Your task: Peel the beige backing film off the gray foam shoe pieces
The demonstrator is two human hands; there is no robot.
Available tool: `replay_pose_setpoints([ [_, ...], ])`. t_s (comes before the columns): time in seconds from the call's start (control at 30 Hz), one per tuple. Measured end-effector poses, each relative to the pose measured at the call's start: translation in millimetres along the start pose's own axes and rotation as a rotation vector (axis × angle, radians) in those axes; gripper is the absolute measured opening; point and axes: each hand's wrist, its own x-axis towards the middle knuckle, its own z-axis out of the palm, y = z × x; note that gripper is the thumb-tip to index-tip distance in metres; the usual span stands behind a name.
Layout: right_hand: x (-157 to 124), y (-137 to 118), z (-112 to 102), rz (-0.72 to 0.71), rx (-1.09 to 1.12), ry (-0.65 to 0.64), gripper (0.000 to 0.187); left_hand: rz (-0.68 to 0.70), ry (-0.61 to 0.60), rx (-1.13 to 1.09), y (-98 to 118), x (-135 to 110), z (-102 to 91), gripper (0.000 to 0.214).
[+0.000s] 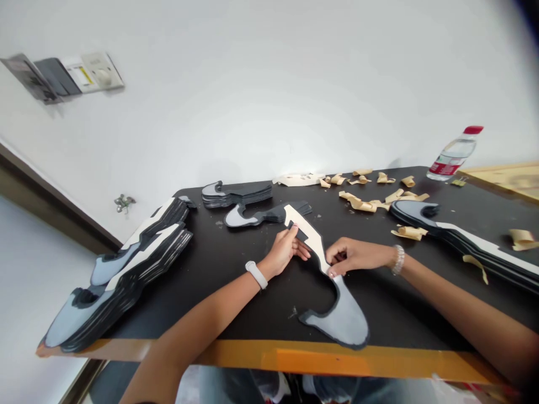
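Paper curls (370, 202) of tan colour lie scattered over the far part of the black worktable (269, 314), and a plastic water bottle (453, 154) with a red cap stands near its far right corner. On the left side of the table we see two piled stacks of shoe-shaped foam pieces (138, 269), one smaller stack (236, 194) lies further back, and another long stack (463, 247) lies on the right. One single foam piece (269, 214) lies just beyond our hands, almost touching the far end of the work. The held foam piece (343, 317) lies flat on the table near the orange front edge (320, 359), between the stacks, with its wide grey end toward us and a narrow cream strip (306, 231) along its upper part. The left hand (284, 251), with a white band (256, 274) on the wrist, pinches this strip between thumb and fingers near its far end. The right hand (357, 255), with a beaded bracelet (398, 259), pinches the same strip lower down, its fingertips pressed together on it.
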Motion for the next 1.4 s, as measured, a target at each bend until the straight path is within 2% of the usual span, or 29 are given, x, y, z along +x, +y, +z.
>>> replay_pose_setpoints([
  [0.07, -3.4, 5.0, -6.9, 0.052, 0.106, -0.018, 0.037, 0.005, -0.012, 0.004, 0.5, -0.8, 0.1, 0.053],
  [0.1, -4.2, 9.2, -9.7, 0.068, 0.156, 0.017, 0.038, 0.008, -0.025, 0.010, 0.7, -1.2, 0.3, 0.057],
  [0.17, -4.0, 20.1, -13.7, 0.086, 0.266, 0.175, 0.040, 0.015, -0.045, 0.034, 1.2, -1.8, 1.0, 0.063],
  [0.27, -1.2, 38.2, -17.6, 0.092, 0.458, 0.517, 0.039, 0.040, -0.017, 0.054, 1.9, -2.0, 1.7, 0.065],
  [0.37, -1.0, 53.0, -23.4, 0.072, 0.508, 0.837, 0.039, 0.016, 0.010, -0.005, 2.5, -1.7, 1.3, 0.064],
  [0.5, -10.2, 62.0, -33.8, 0.035, 0.455, 1.444, 0.039, 0.023, -0.022, -0.005, 1.7, -1.3, 0.2, 0.062],
  [0.57, -17.7, 63.4, -38.0, 0.029, 0.438, 1.704, 0.037, 0.039, -0.043, 0.040, 0.8, -0.8, 0.2, 0.063],
  [0.67, -29.0, 65.0, -40.9, 0.060, 0.472, 1.915, 0.031, 0.045, -0.058, 0.075, 0.2, 0.0, 0.8, 0.063],
  [0.87, -46.0, 68.4, -36.0, 0.187, 0.604, 2.052, 0.016, 0.064, -0.078, 0.096, 1.3, -0.9, 2.4, 0.062],
  [1.1, -67.4, 70.2, -35.9, 0.290, 0.611, 2.076, 0.010, 0.091, -0.107, 0.155, -4.0, 2.0, 3.3, 0.055],
  [1.17, -72.5, 72.5, -36.0, 0.333, 0.643, 2.046, 0.009, 0.102, -0.116, 0.159, -5.5, 2.4, 3.5, 0.053],
  [1.4, -84.8, 83.6, -32.1, 0.470, 0.786, 1.801, 0.017, 0.106, -0.135, 0.167, -6.7, 1.1, 3.6, 0.048],
])
